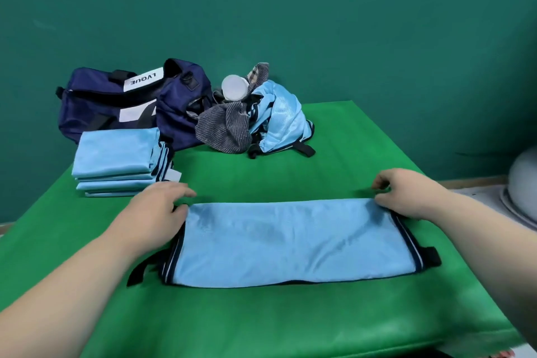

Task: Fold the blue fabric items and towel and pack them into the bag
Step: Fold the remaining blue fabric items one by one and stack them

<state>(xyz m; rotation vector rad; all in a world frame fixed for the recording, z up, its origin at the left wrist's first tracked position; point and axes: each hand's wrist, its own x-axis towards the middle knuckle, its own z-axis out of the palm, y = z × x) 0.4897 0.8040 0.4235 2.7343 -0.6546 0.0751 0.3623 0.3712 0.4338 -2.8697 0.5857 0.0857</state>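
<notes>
The left hand (162, 208), fingers loose, touches the 10 o'clock corner of the blue cloth (290, 241), which lies 9-to-3 on the surface (261, 317), while the right hand (405, 197), curled with its grip unclear, sits at 2 o'clock.

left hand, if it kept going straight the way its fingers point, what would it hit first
The left hand crosses bare green mat, then probably meets the crumpled blue fabric pile at the back; depth is unclear.
</notes>
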